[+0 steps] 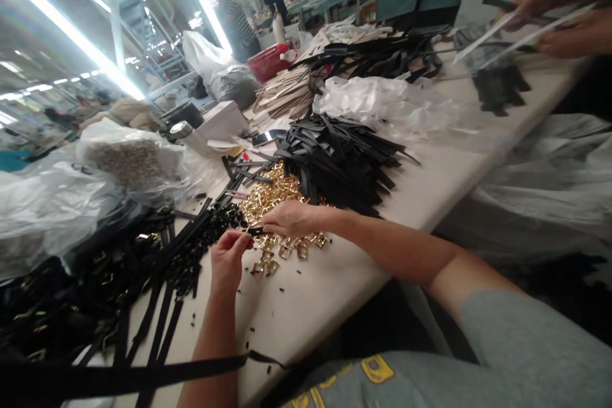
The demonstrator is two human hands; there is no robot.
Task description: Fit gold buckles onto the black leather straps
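My left hand (230, 256) and my right hand (289, 218) meet over the table, both closed in a pinch. Between them is a short stretch of black strap (257, 230), its right part covered by my right fingers. At my left fingertips a thin gold-coloured piece shows, probably part of a buckle; most of it is hidden. Just behind my hands lies a heap of gold buckles (272, 193), with several loose ones (302, 248) in front. Left of them spreads a pile of small black loops (210, 229). A large bundle of black straps (339, 156) rests behind my right hand.
Buckled black straps (86, 306) are heaped at the left, beside clear plastic bags (129, 159). A long black strap (182, 370) crosses low in front. At the upper right, another person's hands (549, 19) hold dark strips and white strips. A red basket (270, 62) stands farther back.
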